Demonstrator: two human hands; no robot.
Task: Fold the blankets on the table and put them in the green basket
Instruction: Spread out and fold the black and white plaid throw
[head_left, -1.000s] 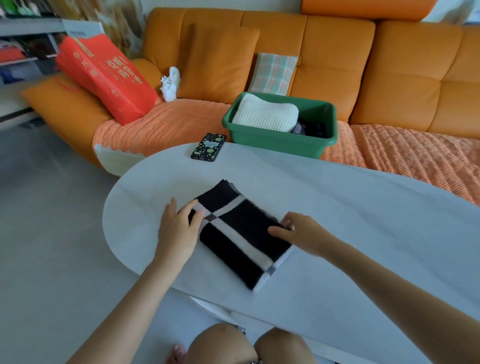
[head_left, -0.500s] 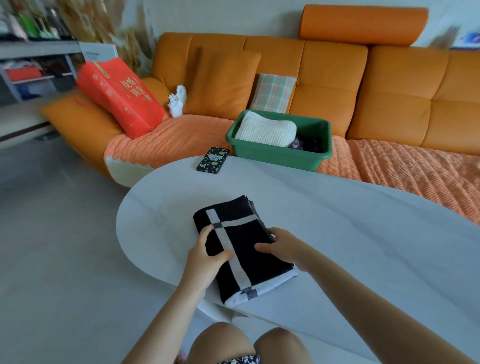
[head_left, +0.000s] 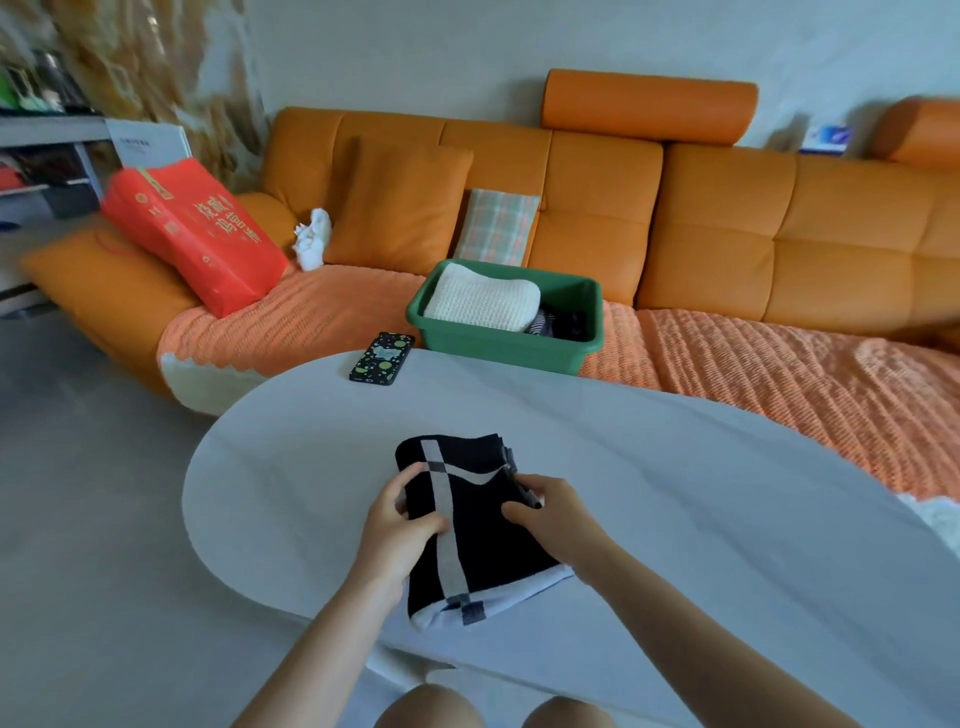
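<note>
Head view: we log the left hand (head_left: 400, 525) curled round the left edge of the folded black blanket (head_left: 483, 540), which lies at the near edge of the table (head_left: 675, 493). The right hand (head_left: 550, 514) pinches its right edge. Beyond the table's far edge we see the green basket (head_left: 498, 345), holding a cream blanket (head_left: 478, 304).

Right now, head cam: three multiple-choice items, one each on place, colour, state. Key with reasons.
1. Where does the green basket stand? A on the table; B on the sofa seat; C on the floor.
2. What colour is the blanket in hand? A black with pale stripes; B cream; C red.
3. How do the left hand and right hand meet it? A both grip its sides; B only one touches; C neither touches.
Key: B, it rests on the orange seat; A, dark cloth crossed by pale bands; A, thumbs lie on top, fingers curl at each edge.
</note>
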